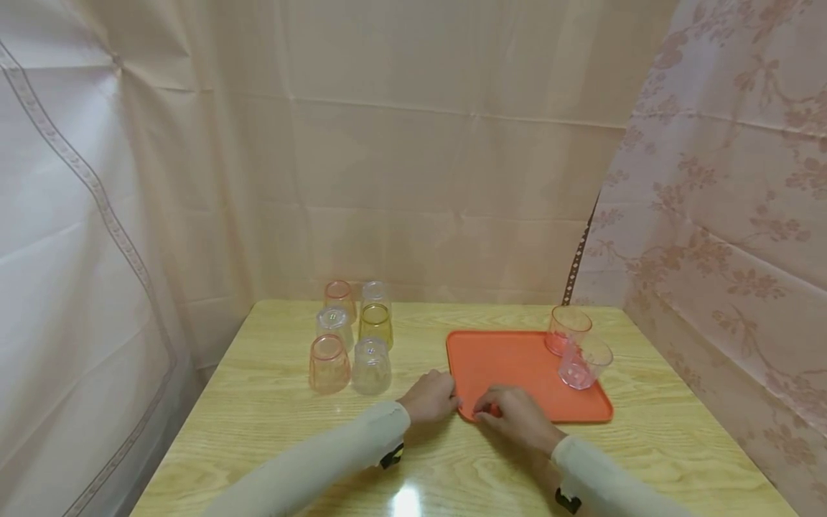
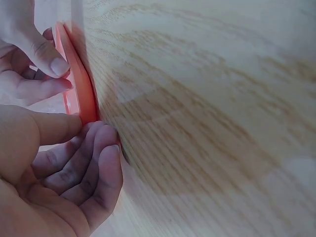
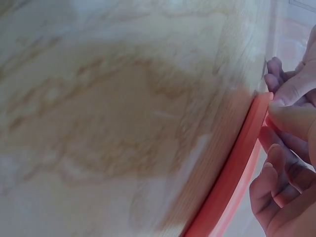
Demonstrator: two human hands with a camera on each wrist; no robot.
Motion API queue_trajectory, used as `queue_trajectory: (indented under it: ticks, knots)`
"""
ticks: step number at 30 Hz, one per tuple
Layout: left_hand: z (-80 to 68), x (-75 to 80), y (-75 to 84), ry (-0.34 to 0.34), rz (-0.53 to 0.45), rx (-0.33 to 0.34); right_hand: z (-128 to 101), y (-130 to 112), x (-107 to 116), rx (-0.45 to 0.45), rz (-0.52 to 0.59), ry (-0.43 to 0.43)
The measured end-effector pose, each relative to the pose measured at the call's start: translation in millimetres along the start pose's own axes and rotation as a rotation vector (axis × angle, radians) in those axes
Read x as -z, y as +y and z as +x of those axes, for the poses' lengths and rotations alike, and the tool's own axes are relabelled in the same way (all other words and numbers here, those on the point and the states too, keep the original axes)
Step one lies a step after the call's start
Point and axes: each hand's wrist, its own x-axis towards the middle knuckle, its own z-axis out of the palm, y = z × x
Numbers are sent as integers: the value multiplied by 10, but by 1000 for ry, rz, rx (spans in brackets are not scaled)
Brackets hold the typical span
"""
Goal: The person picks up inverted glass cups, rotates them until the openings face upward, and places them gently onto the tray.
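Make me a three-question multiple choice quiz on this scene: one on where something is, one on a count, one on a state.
1. Where are both hands?
A. At the tray's near left corner
B. On the far cups
C. Off the table

2. How many cups stand on the tray?
A. None
B. Two
C. Six

3. How do the six cups left of the tray stand?
A. On their sides
B. Stacked
C. Upside down

Answers:
1 A: the left hand and right hand meet at that corner of the orange tray.
2 B: two pink cups sit at its far right.
3 C: the six cups show their bases up.
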Motion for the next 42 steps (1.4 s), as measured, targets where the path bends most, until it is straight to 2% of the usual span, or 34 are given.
queue_trajectory:
  ticks: [7, 11, 17, 22, 30, 36, 42]
  knots:
    - [-6, 5, 1, -7, -36, 8, 21, -50, -35, 7, 13, -26]
    - [-22, 16, 17, -5, -21, 9, 30, -70, -51, 1, 29, -38]
    - [-67, 63, -23, -16, -9, -40, 19, -78, -92, -6, 46, -43]
    - [-67, 238, -91, 4, 9, -96, 15, -87, -67, -7, 39, -30]
    - [-140, 566, -193, 104, 70, -155, 64, -93, -43, -33, 49, -59]
    - [-203, 735, -311, 183, 158, -247, 59, -76, -38, -40, 66, -72]
    - [-310, 930, -432, 225, 252, -303, 58, -68, -36, -43, 79, -72]
